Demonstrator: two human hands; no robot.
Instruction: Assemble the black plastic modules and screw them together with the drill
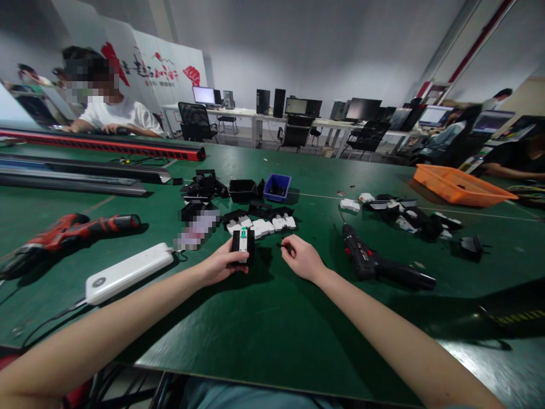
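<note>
My left hand (225, 262) is closed around a black-and-white plastic housing (243, 247) with a small green piece on its upper part. To its right, my right hand (301, 257) is pinched shut just above the table, with a small dark piece (280, 245) showing at the fingertips; its kind cannot be made out. Just beyond my hands lies a row of white plastic parts (264, 227) with black parts (259, 209) behind them. A blue bin (277, 188) with small dark pieces inside stands farther back, beside a black bin (242, 190).
A black cordless drill (361, 255) lies to the right, a red-and-black power tool (68, 236) to the left. Near my left forearm sits a white power strip (130, 272) with a cable. An orange tray (464, 186) stands back right. Across the table sits a person (114, 108).
</note>
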